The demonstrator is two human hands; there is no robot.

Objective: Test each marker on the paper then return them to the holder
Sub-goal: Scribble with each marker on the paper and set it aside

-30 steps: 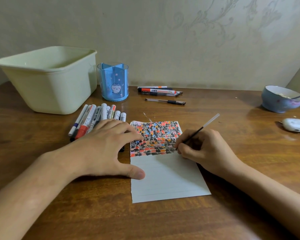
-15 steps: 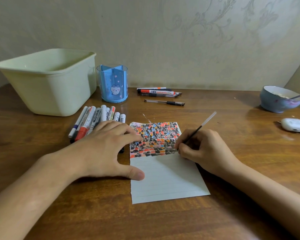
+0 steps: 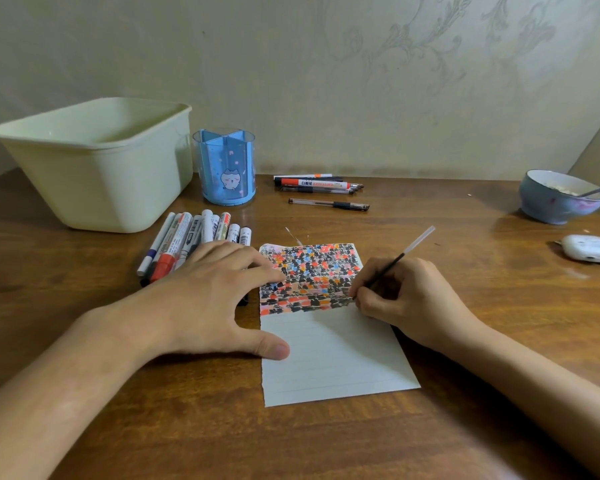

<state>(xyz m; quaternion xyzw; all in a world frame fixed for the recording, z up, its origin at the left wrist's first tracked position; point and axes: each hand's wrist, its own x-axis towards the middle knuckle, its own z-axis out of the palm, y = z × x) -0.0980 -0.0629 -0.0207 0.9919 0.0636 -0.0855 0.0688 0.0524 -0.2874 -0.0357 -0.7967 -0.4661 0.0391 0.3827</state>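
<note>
A lined sheet of paper point(image 3: 329, 355) lies in the middle of the wooden table, its upper part covered with red, black, blue and orange marks. My left hand point(image 3: 205, 303) rests spread on the paper's left edge, thumb and fingertips pressing it down. My right hand point(image 3: 406, 299) pinches a thin pen refill point(image 3: 395, 259), its tip on the paper's right edge at the coloured patch. A row of several markers point(image 3: 194, 240) lies left of the paper, partly under my left hand. The blue pen holder point(image 3: 227, 168) stands behind them, empty as far as I can see.
A pale green plastic tub point(image 3: 94, 161) stands at the back left. Several more pens point(image 3: 317, 184) and one black gel pen point(image 3: 328, 204) lie near the wall. A blue bowl with a spoon point(image 3: 561, 199) and a white earbud case point(image 3: 587, 249) sit at the right.
The refill's tip has made small strokes at the right edge of the coloured patch. My left hand has stayed on the paper.
</note>
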